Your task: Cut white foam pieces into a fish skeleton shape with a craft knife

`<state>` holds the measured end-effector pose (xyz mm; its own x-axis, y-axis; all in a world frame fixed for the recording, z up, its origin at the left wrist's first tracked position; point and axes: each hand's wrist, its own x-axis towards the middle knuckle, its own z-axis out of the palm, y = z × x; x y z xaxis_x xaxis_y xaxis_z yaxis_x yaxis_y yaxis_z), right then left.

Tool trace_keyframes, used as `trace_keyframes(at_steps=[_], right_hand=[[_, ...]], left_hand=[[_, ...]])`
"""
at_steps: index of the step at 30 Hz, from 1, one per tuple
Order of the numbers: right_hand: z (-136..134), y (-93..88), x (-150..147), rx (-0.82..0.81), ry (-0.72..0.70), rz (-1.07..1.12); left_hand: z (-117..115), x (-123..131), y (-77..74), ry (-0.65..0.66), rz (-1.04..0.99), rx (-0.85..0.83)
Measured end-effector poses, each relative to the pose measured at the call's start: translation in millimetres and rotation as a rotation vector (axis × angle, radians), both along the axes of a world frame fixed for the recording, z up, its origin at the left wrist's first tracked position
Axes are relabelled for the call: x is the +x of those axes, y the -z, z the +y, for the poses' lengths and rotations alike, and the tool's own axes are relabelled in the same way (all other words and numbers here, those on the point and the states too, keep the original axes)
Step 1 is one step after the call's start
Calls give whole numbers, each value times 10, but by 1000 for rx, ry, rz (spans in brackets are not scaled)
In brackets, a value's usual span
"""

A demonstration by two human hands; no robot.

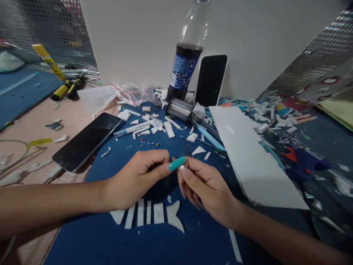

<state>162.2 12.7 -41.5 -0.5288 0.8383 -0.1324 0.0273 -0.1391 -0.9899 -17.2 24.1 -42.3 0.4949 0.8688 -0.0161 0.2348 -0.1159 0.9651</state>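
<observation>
My left hand (pixel 138 176) and my right hand (pixel 209 186) meet above the blue mat (pixel 110 243), thumbs and fingertips pinched together. What lies between the fingertips is hidden or too small to name. A long teal tip, seemingly a fingernail, extends from my left thumb toward the right fingers. Below the hands, white cut strips (pixel 140 213) lie side by side on the mat. At their right end is a white fish-tail piece (pixel 174 216), and a rounded white piece (pixel 118 216) sits at the left end, partly covered by my left hand.
White scraps (pixel 168 129), a marker pen (pixel 135 128) and a cutter (pixel 208 134) lie beyond the hands. A phone (pixel 88 141) rests at left, a white board (pixel 248 154) at right. Behind stand a cola bottle (pixel 186 62) and another phone (pixel 211 79). A blue glue gun (pixel 306 163) is far right.
</observation>
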Motion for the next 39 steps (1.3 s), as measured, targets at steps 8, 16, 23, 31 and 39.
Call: trace_keyframes(at_steps=[8,16,23,31,39], right_hand=[[1,34,9,8,-27,1],[4,15,-13,-44,-9,-19],[-5,9,-36,-76,8,-38],[-8,1,-41,-7,18,-73],[-12,32,-24,45,-8,-65]], left_hand=[[1,6,-10,11,-7,22],[39,-50,-40,9,115,270],[55,-52,-28,-11,108,541],[99,-79,-37,-20,141,792],[158,-99,-130,124,265,1024]])
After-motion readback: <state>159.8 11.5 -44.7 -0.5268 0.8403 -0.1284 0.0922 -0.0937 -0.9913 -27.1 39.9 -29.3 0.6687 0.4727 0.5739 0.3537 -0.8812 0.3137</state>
